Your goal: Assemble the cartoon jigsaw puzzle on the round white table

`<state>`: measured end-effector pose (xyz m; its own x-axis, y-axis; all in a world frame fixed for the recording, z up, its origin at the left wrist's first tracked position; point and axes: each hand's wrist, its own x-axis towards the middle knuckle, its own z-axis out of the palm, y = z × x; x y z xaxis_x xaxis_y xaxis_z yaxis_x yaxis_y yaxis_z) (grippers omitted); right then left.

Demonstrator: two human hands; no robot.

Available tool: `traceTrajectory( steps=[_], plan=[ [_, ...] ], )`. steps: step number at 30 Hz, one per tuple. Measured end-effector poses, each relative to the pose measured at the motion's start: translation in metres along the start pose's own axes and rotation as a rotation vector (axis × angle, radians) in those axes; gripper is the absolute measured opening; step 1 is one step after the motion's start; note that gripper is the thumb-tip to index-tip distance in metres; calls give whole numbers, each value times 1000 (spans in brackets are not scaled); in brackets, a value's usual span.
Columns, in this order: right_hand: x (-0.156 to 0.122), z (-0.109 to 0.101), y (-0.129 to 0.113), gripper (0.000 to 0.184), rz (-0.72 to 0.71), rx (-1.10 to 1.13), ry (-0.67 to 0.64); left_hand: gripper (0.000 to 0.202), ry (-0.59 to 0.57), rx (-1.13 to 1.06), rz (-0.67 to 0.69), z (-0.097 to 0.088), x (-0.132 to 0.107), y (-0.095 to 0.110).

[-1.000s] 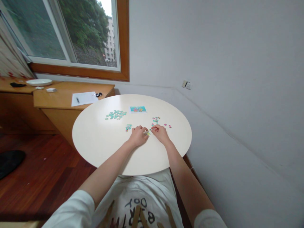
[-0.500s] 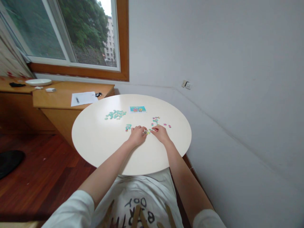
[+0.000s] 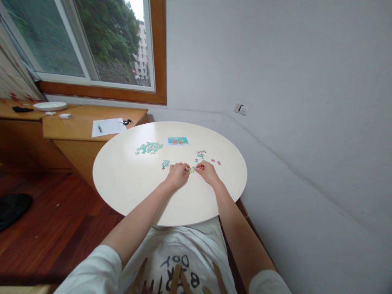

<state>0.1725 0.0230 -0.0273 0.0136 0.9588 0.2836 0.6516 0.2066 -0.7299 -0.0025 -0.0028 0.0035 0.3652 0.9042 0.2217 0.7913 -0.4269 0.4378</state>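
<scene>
Round table [image 3: 137, 192], w/ left hand [image 3: 177, 174] & right hand [image 3: 208, 171] resting mid-top. Teal pile [image 3: 149, 147] & card [image 3: 177, 141] lie beyond, apart from both. Btwn the hands, small pieces [image 3: 191, 170] on the tabletop, pinched by curled fingertips of each.

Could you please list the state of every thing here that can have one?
left hand: curled, fingertips pinching small pieces
right hand: curled, pinching the same pieces
small pieces: on the table, between both hands
teal pieces: loose heap, untouched
picture card: lying flat, face up
paper: flat on the desk, pen on it
</scene>
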Motion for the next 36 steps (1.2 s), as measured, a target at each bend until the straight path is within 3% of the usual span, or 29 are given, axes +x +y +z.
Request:
traceTrajectory(
  steps=[19, 29, 36],
  plan=[
    [-5, 1, -7, 15, 22, 222, -4, 27, -11, -1, -3, 1, 2, -1],
    [-4, -1, -5, 14, -25, 183, -21, 25, 1, -39, -22, 1, 2, 0],
    [-4, 0, -10, 19, -69, 303, -11, 24, 78, -118, -36, 1, 3, -2]
  ],
)
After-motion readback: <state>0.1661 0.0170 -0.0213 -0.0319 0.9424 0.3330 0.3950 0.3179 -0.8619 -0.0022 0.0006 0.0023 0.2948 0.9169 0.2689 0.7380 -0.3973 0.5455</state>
